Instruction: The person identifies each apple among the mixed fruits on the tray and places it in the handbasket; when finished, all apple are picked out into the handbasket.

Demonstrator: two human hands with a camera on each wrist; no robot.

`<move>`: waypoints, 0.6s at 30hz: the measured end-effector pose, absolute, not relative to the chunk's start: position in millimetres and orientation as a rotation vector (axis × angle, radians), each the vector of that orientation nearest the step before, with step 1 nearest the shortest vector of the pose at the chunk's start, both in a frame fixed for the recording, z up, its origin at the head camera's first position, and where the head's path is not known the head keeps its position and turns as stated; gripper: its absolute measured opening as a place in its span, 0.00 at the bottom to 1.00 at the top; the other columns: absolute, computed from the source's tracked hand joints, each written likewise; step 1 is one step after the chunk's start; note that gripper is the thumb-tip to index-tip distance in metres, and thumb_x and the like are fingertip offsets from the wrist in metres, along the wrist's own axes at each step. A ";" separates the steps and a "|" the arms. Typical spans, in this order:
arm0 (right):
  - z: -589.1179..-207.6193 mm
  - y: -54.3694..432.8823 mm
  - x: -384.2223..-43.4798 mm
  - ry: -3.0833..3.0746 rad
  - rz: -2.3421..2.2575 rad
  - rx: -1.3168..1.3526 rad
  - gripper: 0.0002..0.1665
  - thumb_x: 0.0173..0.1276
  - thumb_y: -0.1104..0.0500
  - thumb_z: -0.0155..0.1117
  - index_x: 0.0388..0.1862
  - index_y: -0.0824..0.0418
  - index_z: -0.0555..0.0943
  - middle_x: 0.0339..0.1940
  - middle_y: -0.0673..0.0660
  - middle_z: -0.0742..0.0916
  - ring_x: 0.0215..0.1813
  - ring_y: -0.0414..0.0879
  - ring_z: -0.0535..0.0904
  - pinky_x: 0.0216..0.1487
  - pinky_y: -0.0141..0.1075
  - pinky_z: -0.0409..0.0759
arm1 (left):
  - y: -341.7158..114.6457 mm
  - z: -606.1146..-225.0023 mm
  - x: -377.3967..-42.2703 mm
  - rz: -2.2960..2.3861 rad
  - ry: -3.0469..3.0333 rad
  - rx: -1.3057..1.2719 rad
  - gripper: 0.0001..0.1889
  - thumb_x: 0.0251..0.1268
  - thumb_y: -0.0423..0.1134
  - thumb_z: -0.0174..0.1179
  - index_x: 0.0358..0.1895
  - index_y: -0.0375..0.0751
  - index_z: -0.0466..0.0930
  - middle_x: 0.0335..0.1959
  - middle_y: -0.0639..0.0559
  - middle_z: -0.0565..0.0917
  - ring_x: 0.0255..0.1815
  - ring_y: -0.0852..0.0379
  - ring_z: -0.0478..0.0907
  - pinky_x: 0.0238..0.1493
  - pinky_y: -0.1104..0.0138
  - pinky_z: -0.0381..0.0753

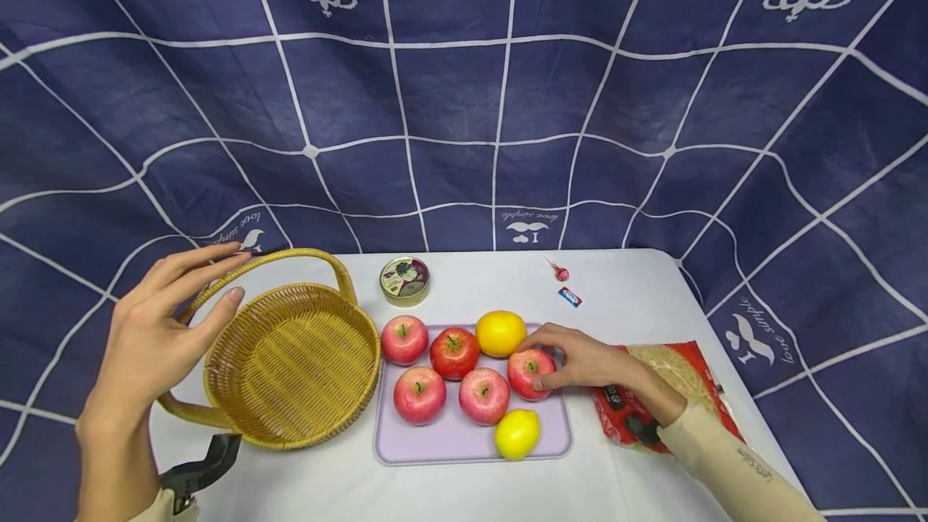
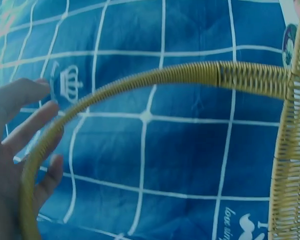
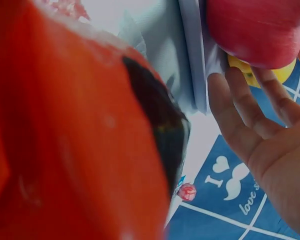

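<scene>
My right hand (image 1: 580,357) grips a red apple (image 1: 527,377) at the right end of the lilac tray (image 1: 435,451), thumb on its near side and fingers round the far side. In the right wrist view the fingers (image 3: 240,112) reach up to the apple's underside. My left hand (image 1: 155,325) is raised beside the arched handle (image 1: 271,258) of a woven basket (image 1: 297,361), fingers spread and holding nothing. The left wrist view has the handle (image 2: 155,77) crossing in front of that hand. No fruit lies inside the basket.
Several more apples (image 1: 420,395), an orange-yellow fruit (image 1: 500,333) and a lemon (image 1: 518,434) lie on the tray. Behind it stand a round tin (image 1: 404,281), a lollipop (image 1: 561,272) and a small blue packet (image 1: 569,296). A red food bag (image 1: 681,369) lies under my right forearm.
</scene>
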State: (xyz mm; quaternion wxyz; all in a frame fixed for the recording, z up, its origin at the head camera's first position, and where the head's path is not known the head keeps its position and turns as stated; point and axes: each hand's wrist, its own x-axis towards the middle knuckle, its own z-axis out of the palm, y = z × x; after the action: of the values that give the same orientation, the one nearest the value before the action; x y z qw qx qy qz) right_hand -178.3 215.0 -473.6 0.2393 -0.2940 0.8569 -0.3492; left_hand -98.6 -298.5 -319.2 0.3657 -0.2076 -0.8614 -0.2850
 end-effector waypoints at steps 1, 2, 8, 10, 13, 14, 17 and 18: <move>-473.8 214.7 -177.9 2.339 -0.958 -0.802 0.30 0.57 0.44 0.77 0.59 0.38 0.81 0.57 0.43 0.80 0.60 0.47 0.73 0.66 0.58 0.73 | -300.3 -320.3 -98.8 -0.749 -2.219 -0.531 0.20 0.53 0.28 0.69 0.52 0.37 0.88 0.56 0.42 0.84 0.63 0.65 0.74 0.64 0.79 0.67; -474.3 214.5 -177.8 2.336 -0.954 -0.798 0.30 0.56 0.44 0.78 0.60 0.37 0.80 0.57 0.43 0.80 0.60 0.47 0.73 0.66 0.58 0.73 | -301.5 -321.0 -98.9 -0.763 -2.220 -0.526 0.20 0.51 0.25 0.69 0.51 0.37 0.88 0.55 0.41 0.85 0.62 0.66 0.75 0.64 0.79 0.67; -475.7 210.8 -177.6 2.330 -0.912 -0.794 0.33 0.55 0.43 0.79 0.61 0.35 0.79 0.58 0.41 0.79 0.59 0.43 0.74 0.66 0.51 0.74 | -301.5 -323.2 -96.3 -0.832 -2.223 -0.502 0.22 0.47 0.18 0.67 0.49 0.34 0.88 0.52 0.39 0.85 0.60 0.71 0.76 0.63 0.80 0.67; -475.3 209.2 -177.8 2.326 -0.896 -0.798 0.34 0.54 0.43 0.79 0.62 0.35 0.79 0.57 0.40 0.78 0.58 0.42 0.74 0.65 0.48 0.75 | -301.4 -324.1 -94.8 -0.845 -2.225 -0.496 0.22 0.48 0.17 0.65 0.49 0.34 0.88 0.52 0.39 0.85 0.60 0.72 0.76 0.62 0.81 0.67; -473.5 207.5 -177.6 2.324 -0.867 -0.812 0.36 0.55 0.43 0.79 0.64 0.37 0.78 0.57 0.40 0.78 0.57 0.41 0.75 0.63 0.46 0.76 | -303.1 -326.4 -93.6 -0.856 -2.230 -0.491 0.21 0.50 0.16 0.63 0.49 0.34 0.88 0.51 0.39 0.86 0.59 0.73 0.75 0.60 0.82 0.67; -472.9 207.0 -177.4 2.324 -0.855 -0.814 0.36 0.55 0.43 0.79 0.64 0.37 0.78 0.56 0.40 0.78 0.56 0.41 0.75 0.63 0.46 0.76 | -303.9 -327.3 -93.7 -0.861 -2.231 -0.491 0.21 0.50 0.16 0.63 0.49 0.34 0.88 0.51 0.40 0.86 0.58 0.73 0.76 0.60 0.82 0.67; -471.5 206.0 -177.0 2.323 -0.830 -0.822 0.38 0.55 0.43 0.79 0.66 0.39 0.77 0.56 0.41 0.77 0.56 0.41 0.75 0.62 0.45 0.76 | -305.6 -329.0 -94.1 -0.873 -2.230 -0.503 0.21 0.51 0.16 0.62 0.49 0.33 0.88 0.50 0.40 0.86 0.58 0.73 0.76 0.60 0.82 0.67; -471.4 205.7 -177.0 2.322 -0.826 -0.829 0.38 0.55 0.44 0.79 0.66 0.40 0.77 0.56 0.42 0.77 0.56 0.42 0.75 0.62 0.46 0.76 | -305.7 -329.1 -94.4 -0.876 -2.229 -0.507 0.21 0.51 0.16 0.61 0.49 0.33 0.88 0.50 0.40 0.86 0.57 0.73 0.76 0.59 0.82 0.68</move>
State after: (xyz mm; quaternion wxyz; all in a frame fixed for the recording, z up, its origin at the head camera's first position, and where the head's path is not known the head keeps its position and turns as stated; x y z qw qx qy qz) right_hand -177.0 205.7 -471.4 0.2675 -0.3071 0.8605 -0.3060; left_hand -94.4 -305.7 -329.1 0.3396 -0.1949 -0.8564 -0.3365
